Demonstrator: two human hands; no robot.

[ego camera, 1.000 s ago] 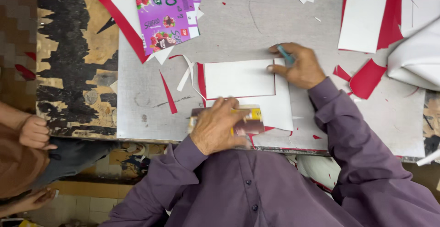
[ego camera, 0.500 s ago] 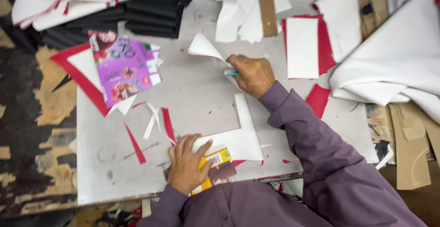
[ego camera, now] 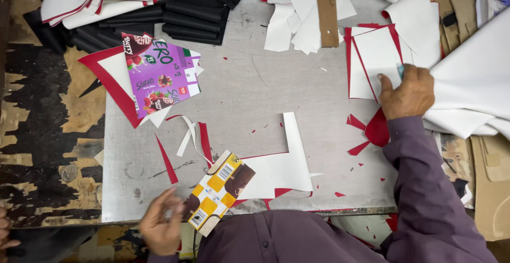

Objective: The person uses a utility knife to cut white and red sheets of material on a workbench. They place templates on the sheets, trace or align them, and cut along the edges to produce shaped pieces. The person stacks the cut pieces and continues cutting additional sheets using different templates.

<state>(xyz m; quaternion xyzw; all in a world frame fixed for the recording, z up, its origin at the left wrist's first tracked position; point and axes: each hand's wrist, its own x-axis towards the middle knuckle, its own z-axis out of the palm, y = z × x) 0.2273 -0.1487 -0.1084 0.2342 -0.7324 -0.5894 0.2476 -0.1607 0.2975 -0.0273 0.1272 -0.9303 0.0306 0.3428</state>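
head view: purple carton (ego camera: 159, 77), white offcut (ego camera: 281, 164), perhaps paper scraps (ego camera: 303, 16) around.

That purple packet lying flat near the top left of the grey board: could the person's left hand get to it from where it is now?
Probably yes. The left hand is at the board's near edge, by the yellow carton. Between it and the purple packet lie only thin red and white paper strips, nothing standing in the way.

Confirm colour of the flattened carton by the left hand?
Yellow, brown and white flattened carton, clearest in the head view.
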